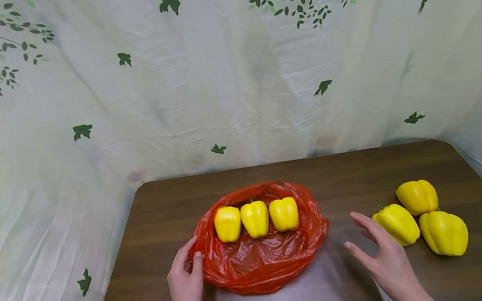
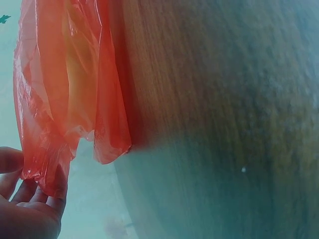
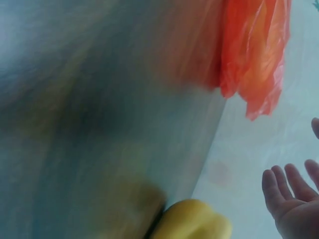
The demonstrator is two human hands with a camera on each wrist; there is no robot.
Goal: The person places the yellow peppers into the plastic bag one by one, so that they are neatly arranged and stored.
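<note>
A red plastic bag (image 1: 268,276) sits on the table with its mouth spread wide. Three yellow bell peppers (image 1: 255,220) stand in a row inside it, toward the back. My left hand (image 1: 186,280) pinches the bag's left rim between thumb and fingers; the left wrist view shows the fingers (image 2: 41,193) curled on the gathered red plastic (image 2: 42,124). To the right of the bag, my right hand (image 1: 385,260) hovers with fingers spread and holds nothing. It is nearest to a yellow bell pepper (image 1: 397,224), partly behind its fingers in the head view.
Two more yellow bell peppers (image 1: 445,234) lie beside that one in a cluster on the table's right side. The brown wooden table (image 1: 340,177) ends at a pale curtain (image 1: 229,78) printed with leaves, which hangs behind and at both sides.
</note>
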